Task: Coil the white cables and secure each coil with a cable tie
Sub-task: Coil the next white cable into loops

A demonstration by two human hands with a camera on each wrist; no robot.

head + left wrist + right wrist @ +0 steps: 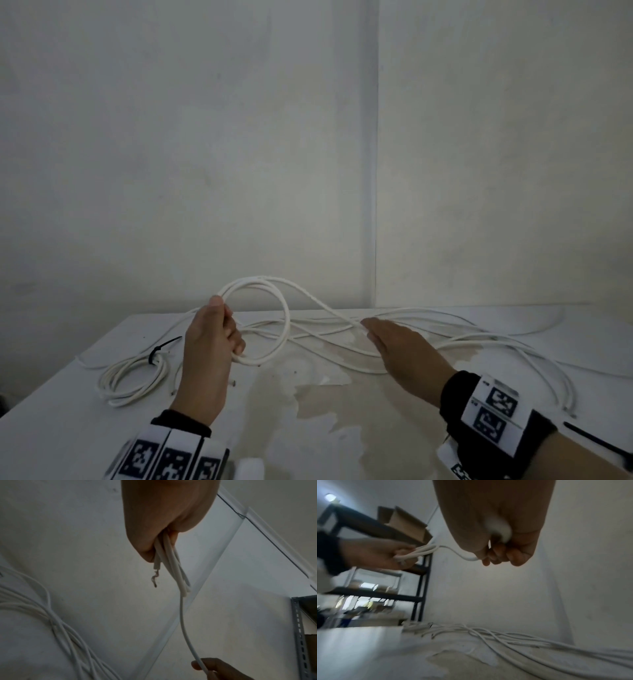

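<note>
My left hand (pixel 219 332) is raised above the table and grips a small coil of white cable (pixel 285 318) with a few loops. In the left wrist view the left hand (pixel 154 536) clamps several strands, and a cut cable end with bare wire (pixel 155 578) sticks out. One strand (pixel 318 301) runs from the coil to my right hand (pixel 383 342). In the right wrist view the right hand's fingers (pixel 496 555) curl round that strand (pixel 458 555). A finished coil (pixel 133 380) bound with a black cable tie (pixel 161 349) lies at the left.
Several loose white cable runs (pixel 479 339) sprawl across the stained white table (pixel 342 428) to its right edge. A loose black cable tie (pixel 599 445) lies near my right wrist. The wall stands close behind. Dark shelving (pixel 419 588) is off to the left.
</note>
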